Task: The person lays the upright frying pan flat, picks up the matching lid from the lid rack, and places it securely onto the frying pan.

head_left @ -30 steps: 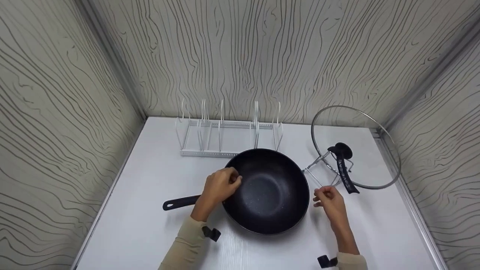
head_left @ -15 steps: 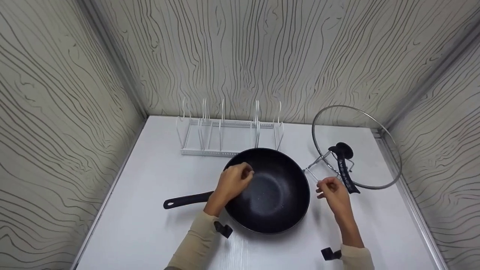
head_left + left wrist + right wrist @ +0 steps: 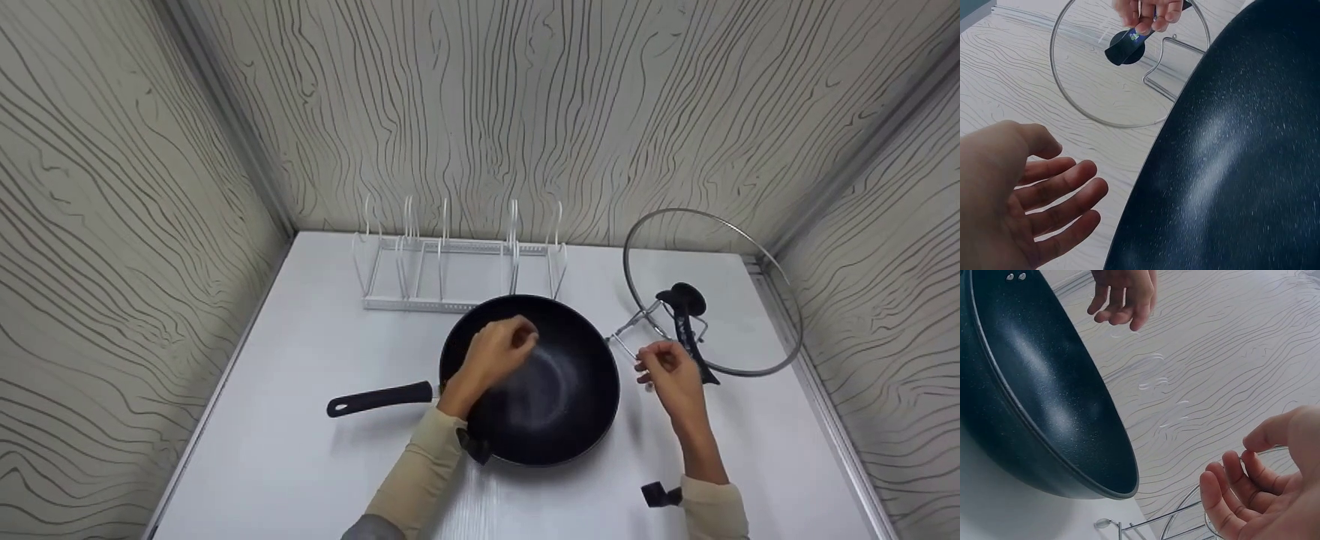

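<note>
A black wok [image 3: 559,420] lies on the white table, its handle [image 3: 382,398] pointing left. Above the wok's left inner side hovers my left hand [image 3: 491,356], fingers loosely bent, holding nothing; in the left wrist view the fingers [image 3: 1067,211] look apart from the wok. To the wok's right is my right hand [image 3: 675,386], loosely bent and without anything in its grasp. It is nearest the black handle [image 3: 686,330] of a glass lid [image 3: 799,322], which leans on a wire stand [image 3: 630,324]. The right fingertips partly cover the stand; the right wrist view shows nothing between fingers and thumb [image 3: 1269,432].
A white wire rack [image 3: 420,305] with upright dividers stands at the back, just behind the wok. Wood-patterned walls [image 3: 480,112] enclose the table on the left, back and right.
My left hand has moved right and slightly forward over the wok, uncovering more of its handle. My right hand has shifted a little forward, toward the lid's handle. Wok, lid and rack stay put.
</note>
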{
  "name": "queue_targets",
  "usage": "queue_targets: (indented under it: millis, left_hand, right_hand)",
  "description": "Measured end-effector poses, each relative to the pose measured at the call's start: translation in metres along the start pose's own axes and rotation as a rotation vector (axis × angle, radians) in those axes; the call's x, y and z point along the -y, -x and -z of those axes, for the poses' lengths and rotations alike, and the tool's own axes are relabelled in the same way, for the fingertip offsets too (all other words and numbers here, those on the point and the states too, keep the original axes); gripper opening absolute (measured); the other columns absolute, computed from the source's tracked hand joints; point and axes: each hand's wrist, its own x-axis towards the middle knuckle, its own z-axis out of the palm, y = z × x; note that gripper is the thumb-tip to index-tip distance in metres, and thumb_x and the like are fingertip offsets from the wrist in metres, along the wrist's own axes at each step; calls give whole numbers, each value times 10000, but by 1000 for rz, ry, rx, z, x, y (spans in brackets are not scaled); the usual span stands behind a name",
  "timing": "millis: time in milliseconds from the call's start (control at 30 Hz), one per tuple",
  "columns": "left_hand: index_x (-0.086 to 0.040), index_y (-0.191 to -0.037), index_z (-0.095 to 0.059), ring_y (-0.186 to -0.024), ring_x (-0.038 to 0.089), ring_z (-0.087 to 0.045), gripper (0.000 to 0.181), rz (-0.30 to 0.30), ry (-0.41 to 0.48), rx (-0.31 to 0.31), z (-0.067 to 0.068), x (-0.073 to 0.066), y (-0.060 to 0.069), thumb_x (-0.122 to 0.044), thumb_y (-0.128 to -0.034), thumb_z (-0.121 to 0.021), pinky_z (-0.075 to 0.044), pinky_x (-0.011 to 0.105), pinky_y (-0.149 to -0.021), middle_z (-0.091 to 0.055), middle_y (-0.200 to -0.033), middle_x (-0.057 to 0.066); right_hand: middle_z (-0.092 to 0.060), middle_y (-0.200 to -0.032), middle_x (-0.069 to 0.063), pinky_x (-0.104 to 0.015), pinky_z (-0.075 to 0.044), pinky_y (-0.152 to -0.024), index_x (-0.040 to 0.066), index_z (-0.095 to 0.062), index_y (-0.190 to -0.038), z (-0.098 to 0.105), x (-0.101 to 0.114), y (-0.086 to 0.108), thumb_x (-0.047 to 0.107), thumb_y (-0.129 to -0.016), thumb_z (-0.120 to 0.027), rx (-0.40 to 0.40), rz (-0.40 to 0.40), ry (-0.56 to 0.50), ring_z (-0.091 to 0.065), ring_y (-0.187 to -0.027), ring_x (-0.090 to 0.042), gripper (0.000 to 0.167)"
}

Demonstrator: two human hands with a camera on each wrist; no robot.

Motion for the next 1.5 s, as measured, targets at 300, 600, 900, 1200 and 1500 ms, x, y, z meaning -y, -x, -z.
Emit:
queue_targets:
  millis: [300,600,900,1200,1500]
  left_hand:
    - [-143,-1113,-774,-825,66,-716,157,-15,76,28,-13,-13,-18,-221,-1041,-659,-577,241,-763,-792,-953,-35]
    - [-120,-1145,-766,-815,34,-694,168,-13,165,49,-27,-22,-33,-196,-1056,-646,-541,194,-754,-793,-962,-28]
    - [-77,-1139,-758,-888,63,-733,165,-13,262,59,-42,-23,-45,-122,-1040,-633,-545,178,-809,-811,-1000,13]
    - [-43,-1141,-756,-879,57,-712,180,-6,304,71,-54,-32,-58,-112,-1027,-635,-535,172,-826,-807,-1000,42]
    - [-50,-1179,-729,-889,32,-713,187,14,380,124,-66,-44,-70,-98,-1043,-610,-526,144,-821,-810,-1035,57]
  right_hand:
    - [-680,-827,102,-217,-591,-661,-103,-569,-1128,1,11,-5,0,-1035,-609,-16,34,9,-676,-737,-54,144]
    - [-676,-856,71,-202,-590,-661,-108,-576,-1119,3,16,-7,-2,-1031,-617,-37,77,29,-676,-757,-27,144]
    - [-672,-861,110,-203,-593,-690,-47,-595,-1106,7,20,-10,36,-1036,-642,-60,66,59,-683,-787,-39,119]
    - [-649,-840,168,-205,-595,-736,-66,-591,-1158,12,22,-13,56,-1048,-637,-64,73,83,-668,-794,-7,170]
    - [-673,-840,122,-170,-574,-708,-99,-595,-1127,11,25,-15,15,-1035,-627,-85,103,44,-679,-805,-26,150]
